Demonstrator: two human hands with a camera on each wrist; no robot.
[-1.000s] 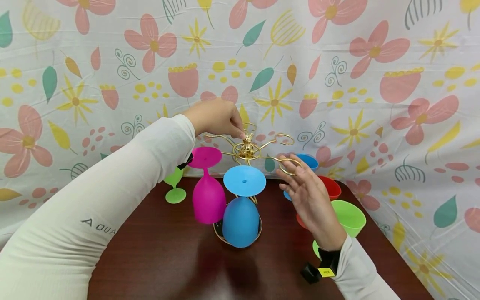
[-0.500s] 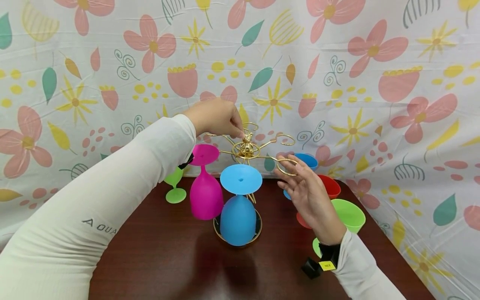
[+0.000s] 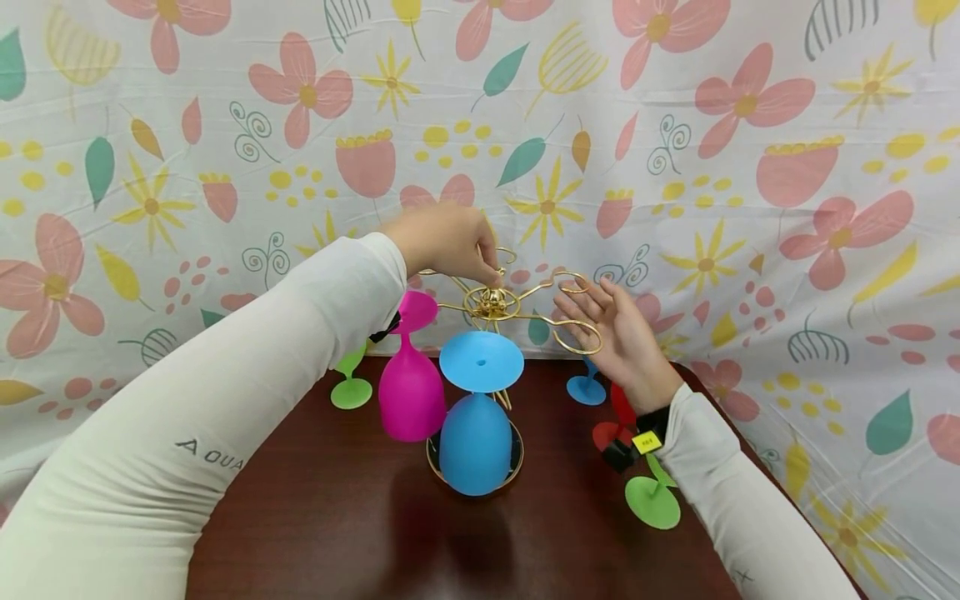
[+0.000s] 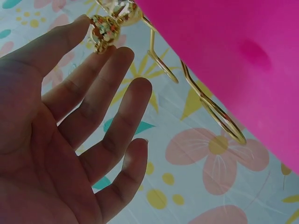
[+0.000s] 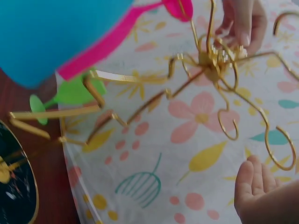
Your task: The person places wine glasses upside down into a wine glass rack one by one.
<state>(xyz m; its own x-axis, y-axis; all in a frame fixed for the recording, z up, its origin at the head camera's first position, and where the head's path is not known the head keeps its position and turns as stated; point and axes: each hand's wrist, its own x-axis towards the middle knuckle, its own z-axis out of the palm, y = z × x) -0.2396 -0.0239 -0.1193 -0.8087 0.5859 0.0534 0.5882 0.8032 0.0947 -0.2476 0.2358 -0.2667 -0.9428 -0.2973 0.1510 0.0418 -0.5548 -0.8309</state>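
A gold wire goblet rack [image 3: 491, 310] stands mid-table on a dark round base [image 3: 519, 468]. My left hand [image 3: 450, 240] reaches over its top and pinches the gold knob [image 4: 103, 33] between thumb and index finger; the other fingers are spread. Upside down on the rack's left and front arms hang a magenta goblet [image 3: 411, 400] and a blue goblet [image 3: 476, 446]. My right hand [image 3: 617, 337], palm turned up, lies beside the bare wire rings [image 3: 577, 352] on the right and holds nothing. Whether its fingertips touch a ring, I cannot tell.
Upright goblets stand along the right: a blue one [image 3: 587, 390], a red one [image 3: 609, 437] and a green one [image 3: 652, 503], partly covered by my right arm. Another green goblet [image 3: 351, 393] is at back left. A flowered curtain [image 3: 720, 167] closes off the back.
My right hand has moved away from the front ring, up and back, its palm now turned upward. The left hand has shifted slightly right on the knob. The hanging goblets have swung slightly left.
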